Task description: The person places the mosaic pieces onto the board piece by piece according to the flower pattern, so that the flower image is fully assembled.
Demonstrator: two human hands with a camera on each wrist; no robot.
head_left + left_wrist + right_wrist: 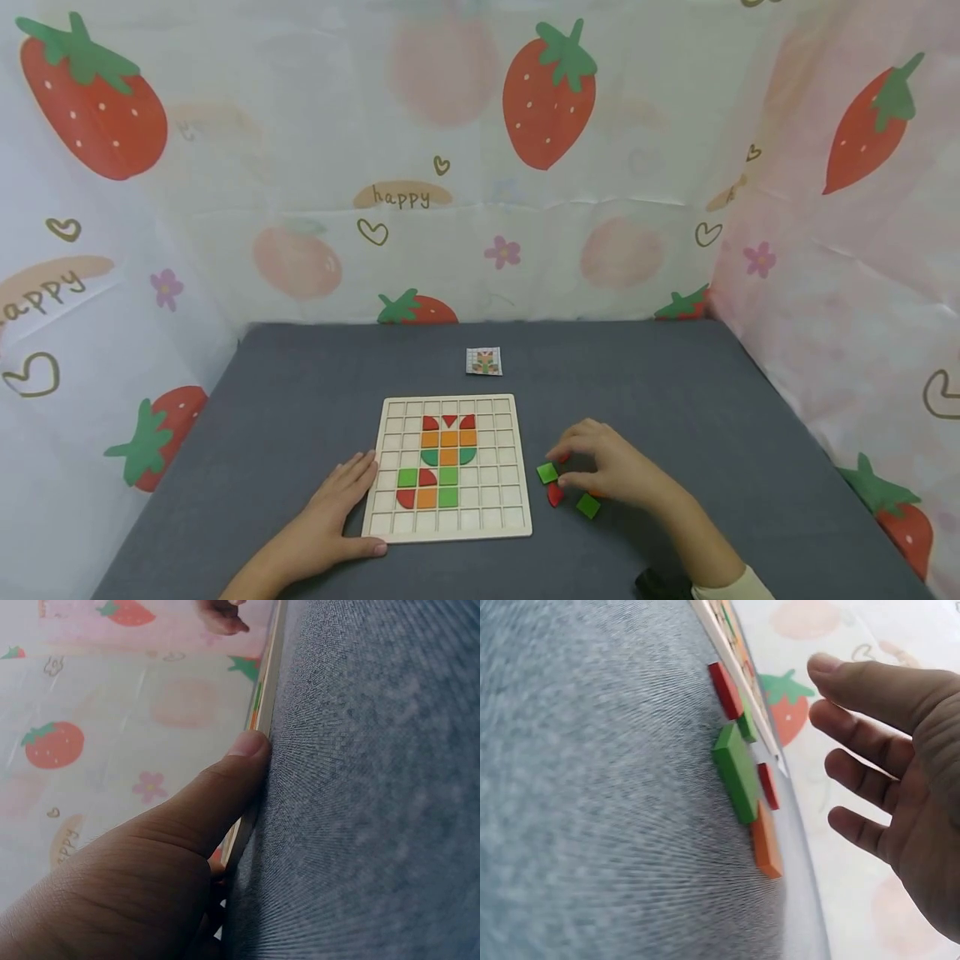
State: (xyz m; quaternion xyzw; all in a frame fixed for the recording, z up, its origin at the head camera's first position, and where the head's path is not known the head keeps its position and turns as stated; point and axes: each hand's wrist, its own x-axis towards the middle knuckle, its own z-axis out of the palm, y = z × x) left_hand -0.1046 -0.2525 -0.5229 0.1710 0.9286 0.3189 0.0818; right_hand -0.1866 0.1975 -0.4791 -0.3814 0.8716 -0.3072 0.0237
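A pale wooden grid board (495, 521) lies on the table, with red, orange and green pieces set in several of its squares. My left hand (322, 525) touches the board's left side with extended fingers, its thumb against the near-left corner. Above the loose pieces right of the board hovers my right hand (618, 471); in the right wrist view its loosely bent fingers hold nothing. Around and below it lie a green square (547, 473), another green square (736, 774), a red rounded piece (555, 495), a second red piece (768, 786) and an orange piece (765, 841).
A small printed card (483, 362) with a coloured grid pattern lies beyond the board. Dark grey cloth (322, 367) covers the table. Strawberry-print sheets (480, 275) enclose the back and sides. A black object (660, 585) shows near the right forearm at the bottom edge.
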